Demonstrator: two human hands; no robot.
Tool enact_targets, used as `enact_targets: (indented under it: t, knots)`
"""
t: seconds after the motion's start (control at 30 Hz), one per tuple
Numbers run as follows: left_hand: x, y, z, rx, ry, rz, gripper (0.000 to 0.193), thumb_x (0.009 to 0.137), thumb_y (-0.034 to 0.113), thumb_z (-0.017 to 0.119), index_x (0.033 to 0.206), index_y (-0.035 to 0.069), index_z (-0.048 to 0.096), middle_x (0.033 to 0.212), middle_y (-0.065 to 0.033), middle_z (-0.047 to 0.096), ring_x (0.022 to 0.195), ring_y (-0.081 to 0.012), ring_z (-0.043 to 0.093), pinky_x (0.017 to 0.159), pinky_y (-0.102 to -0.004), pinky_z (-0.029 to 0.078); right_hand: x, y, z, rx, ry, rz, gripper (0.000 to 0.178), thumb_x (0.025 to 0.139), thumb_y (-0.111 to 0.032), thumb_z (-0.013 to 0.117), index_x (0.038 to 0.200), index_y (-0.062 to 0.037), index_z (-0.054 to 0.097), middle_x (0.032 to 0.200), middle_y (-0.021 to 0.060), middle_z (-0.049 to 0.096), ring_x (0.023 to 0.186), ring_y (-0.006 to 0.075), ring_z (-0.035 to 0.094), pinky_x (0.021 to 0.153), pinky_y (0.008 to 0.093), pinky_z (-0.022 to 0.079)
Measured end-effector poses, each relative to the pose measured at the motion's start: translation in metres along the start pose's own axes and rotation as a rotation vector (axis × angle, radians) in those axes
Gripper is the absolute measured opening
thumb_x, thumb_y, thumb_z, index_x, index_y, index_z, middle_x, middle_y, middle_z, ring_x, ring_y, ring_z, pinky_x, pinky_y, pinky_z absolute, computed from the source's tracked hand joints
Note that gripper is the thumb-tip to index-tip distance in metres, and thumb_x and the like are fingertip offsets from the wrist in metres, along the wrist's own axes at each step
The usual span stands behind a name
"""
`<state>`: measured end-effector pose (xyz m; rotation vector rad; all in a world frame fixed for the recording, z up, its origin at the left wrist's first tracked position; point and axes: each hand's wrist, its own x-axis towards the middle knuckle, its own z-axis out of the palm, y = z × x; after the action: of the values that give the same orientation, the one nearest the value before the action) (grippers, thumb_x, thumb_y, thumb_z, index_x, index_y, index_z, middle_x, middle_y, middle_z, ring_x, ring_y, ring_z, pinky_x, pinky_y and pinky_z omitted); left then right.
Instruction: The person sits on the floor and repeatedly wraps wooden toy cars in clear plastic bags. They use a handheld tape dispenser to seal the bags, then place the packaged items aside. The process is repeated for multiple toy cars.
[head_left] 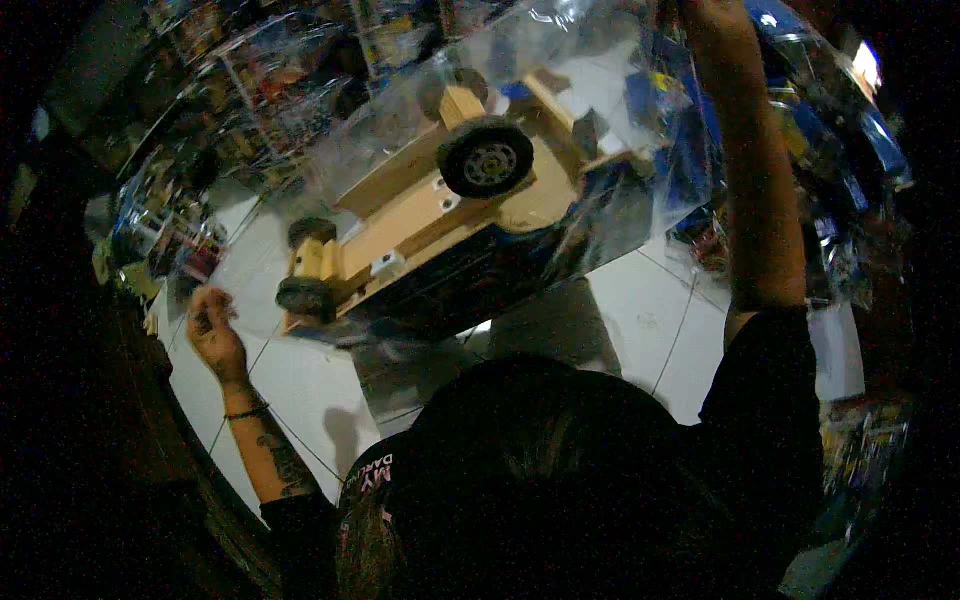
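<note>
A large wooden toy truck [540,205] hangs tilted in front of me, its underside and black wheels toward me. Around it is a clear plastic bag [390,130], with a dark panel along the truck's lower side. At the left end of the bag, my left hand [215,335] has its fingers curled, seemingly around the edge of the film. My right hand [715,20] is raised at the bag's upper right corner; its fingers are cut off by the frame's top edge, so its grip is hidden.
Many plastic-wrapped toys [250,80] crowd the far side and the left. More wrapped goods in blue [840,130] stand at the right, beyond my forearm. Below the truck lies a white tiled floor [640,310] with a grey patch. The surroundings are dim.
</note>
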<state>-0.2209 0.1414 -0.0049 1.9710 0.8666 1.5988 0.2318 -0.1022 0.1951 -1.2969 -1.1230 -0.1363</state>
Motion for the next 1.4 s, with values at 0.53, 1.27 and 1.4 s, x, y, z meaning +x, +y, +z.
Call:
enact_targets:
  t: [0.53, 1.27, 1.4]
  knots:
    - [0.014, 0.03, 0.232, -0.036, -0.609, 0.353, 0.057, 0.081, 0.04, 0.063, 0.123, 0.004, 0.05, 0.091, -0.0193, 0.064, 0.087, -0.0335, 0.06, 0.084, -0.0445, 0.041, -0.02, 0.033, 0.27, -0.613, -1.109, -0.673, 0.024, 0.077, -0.021, 0.055, 0.084, -0.0015, 0.066, 0.081, 0.0194, 0.066, 0.075, 0.0373, 0.065, 0.065, 0.0483, 0.052]
    - [0.016, -0.136, 0.165, -0.388, 0.226, -0.711, 0.035, 0.091, 0.034, 0.046, 0.092, 0.002, 0.059, 0.089, -0.0071, 0.059, 0.076, -0.018, 0.056, 0.074, -0.0325, 0.046, -0.078, 0.2, 0.189, -0.102, -0.375, 0.194, 0.04, 0.085, -0.035, 0.062, 0.112, -0.0058, 0.058, 0.106, 0.0141, 0.063, 0.089, 0.0295, 0.061, 0.081, 0.0346, 0.046]
    - [0.006, -0.16, 0.154, -0.681, 0.249, -0.908, 0.039, 0.089, 0.038, 0.048, 0.104, 0.003, 0.054, 0.093, -0.0064, 0.057, 0.082, -0.0201, 0.058, 0.074, -0.0325, 0.049, -0.204, 0.265, 0.199, -0.076, -0.02, 0.713, 0.038, 0.094, -0.031, 0.049, 0.097, 0.0051, 0.062, 0.084, 0.0113, 0.065, 0.078, 0.0146, 0.055, 0.079, 0.0294, 0.043]
